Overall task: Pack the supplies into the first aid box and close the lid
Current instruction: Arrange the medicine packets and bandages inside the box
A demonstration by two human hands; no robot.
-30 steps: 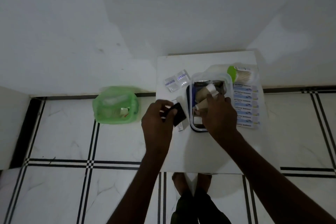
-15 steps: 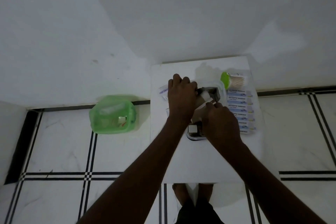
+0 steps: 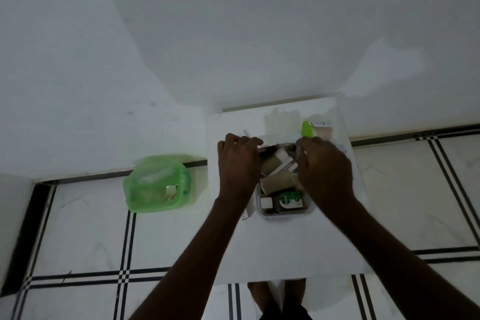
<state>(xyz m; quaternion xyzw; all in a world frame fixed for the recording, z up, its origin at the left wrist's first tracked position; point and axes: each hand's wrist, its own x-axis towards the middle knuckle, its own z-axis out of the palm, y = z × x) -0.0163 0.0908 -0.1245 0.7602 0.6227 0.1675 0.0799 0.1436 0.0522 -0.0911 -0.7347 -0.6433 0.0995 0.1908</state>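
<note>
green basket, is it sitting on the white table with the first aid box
No, the green basket sits on the tiled floor, to the left of the white table that holds the first aid box.

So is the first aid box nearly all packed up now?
Nearly. The clear plastic first aid box on the white table already holds brown bandage rolls and a green-labelled packet. The left hand and right hand are at its far end, seemingly on the clear lid. The lid isn't shut yet, and the green-capped cotton bud pack remains outside.
</note>
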